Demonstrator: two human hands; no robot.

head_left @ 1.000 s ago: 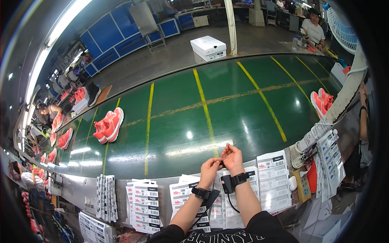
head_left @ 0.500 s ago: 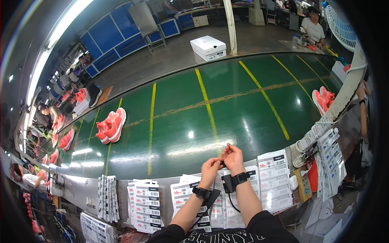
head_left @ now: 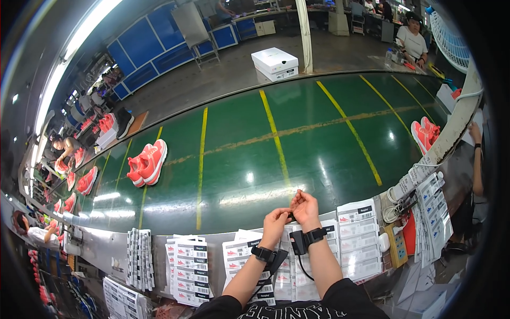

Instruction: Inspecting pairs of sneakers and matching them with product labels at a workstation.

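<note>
My left hand (head_left: 274, 223) and my right hand (head_left: 305, 208) meet over the near edge of the green conveyor belt (head_left: 234, 159). The left fingers are pinched together beside the right palm, at a tiny dark spot too small to name. My right hand is turned palm up with its fingers loosely bent, and I see nothing held in it. Each wrist wears a black strap, and a dark device (head_left: 299, 242) with a cable sits at the right one. Under my forearms lie stacks of printed label sheets (head_left: 240, 260) showing red shoes.
Coral shoes (head_left: 147, 164) stand on the belt at the left, with another pair (head_left: 423, 134) at the far right. A white shoebox (head_left: 274, 64) sits beyond the belt. More label sheets (head_left: 359, 239), a power strip (head_left: 396, 244), a post and a blue fan (head_left: 449, 42) occupy the right. Co-workers are at both ends.
My hands keep nearly the same pose. The view has tilted slightly, and the belt's lines and shoes appear a little farther right. At the right edge, a co-worker's arm has shifted.
</note>
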